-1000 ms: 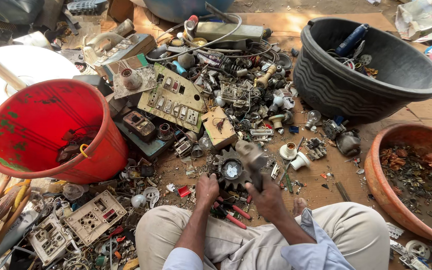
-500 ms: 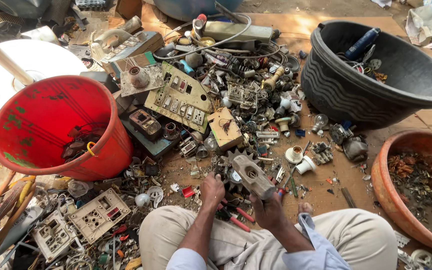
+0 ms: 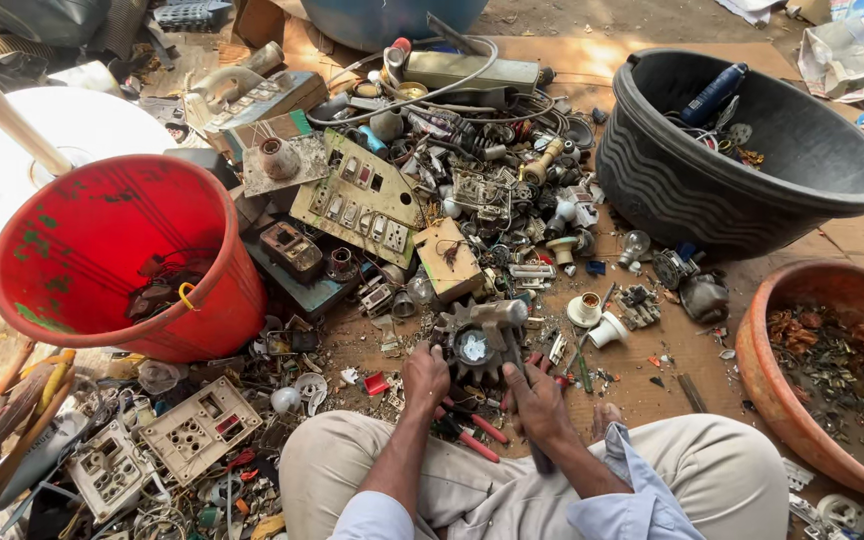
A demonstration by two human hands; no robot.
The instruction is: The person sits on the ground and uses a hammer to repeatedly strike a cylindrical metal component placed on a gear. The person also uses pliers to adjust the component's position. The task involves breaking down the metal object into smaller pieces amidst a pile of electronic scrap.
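Left hand: my left hand point(image 3: 425, 378) is curled over the lower left edge of the finned metal part point(image 3: 474, 345), fingers bent, gripping it
Right hand: my right hand point(image 3: 535, 400) is closed round a dark handle below the part's right side; I cannot tell what tool it belongs to
Finned metal part: grey, toothed round the rim, pale round centre facing up, on the ground just ahead of my knees, amid scrap
Red-handled pliers point(image 3: 472, 432): lying between both hands, near my lap
Red bucket point(image 3: 102, 260): to the left, tilted toward me, scraps inside
Black tub point(image 3: 752, 190): upper right, well apart from the hands
Clay-coloured basin point(image 3: 832, 370): right edge, holding brownish bits
Switch panel point(image 3: 352, 200): pale, flat, beyond the part
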